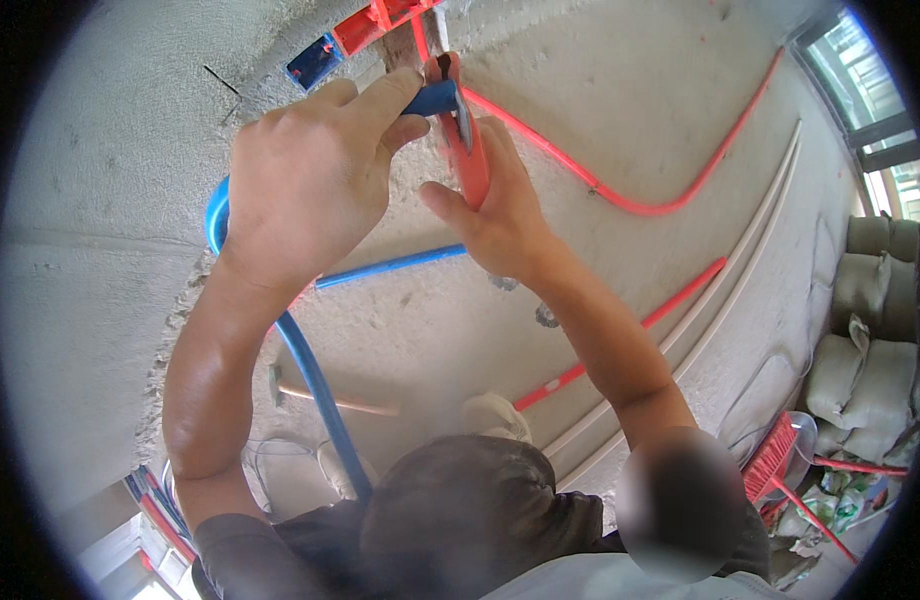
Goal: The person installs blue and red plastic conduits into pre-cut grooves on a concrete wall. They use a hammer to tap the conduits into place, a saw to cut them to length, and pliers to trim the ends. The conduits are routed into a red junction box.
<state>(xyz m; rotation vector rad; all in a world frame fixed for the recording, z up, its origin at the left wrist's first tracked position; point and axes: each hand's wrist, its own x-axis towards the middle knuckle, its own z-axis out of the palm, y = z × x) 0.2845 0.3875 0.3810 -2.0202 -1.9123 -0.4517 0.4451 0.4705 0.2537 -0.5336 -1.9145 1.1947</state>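
Note:
My left hand point(310, 175) is closed around a blue conduit pipe point(432, 99) near its end. That pipe loops behind my left wrist and runs down toward my body. In my right hand point(505, 205) is a red-handled pipe cutter point(470, 165), its fingers wrapped round the handles. The pipe's end lies at the cutter's metal jaw; whether the blade touches it I cannot tell. Just above my hands, a blue junction box point(315, 62) and a red junction box point(358, 32) sit at the wall.
A red conduit point(620, 203) curves away to the right. On the floor below lie a short blue pipe point(390, 267), a red pipe point(620, 335), a hammer point(340, 398) and long white pipes point(740, 270). Stacked sacks point(865, 370) and a red broom point(772, 460) stand at the right.

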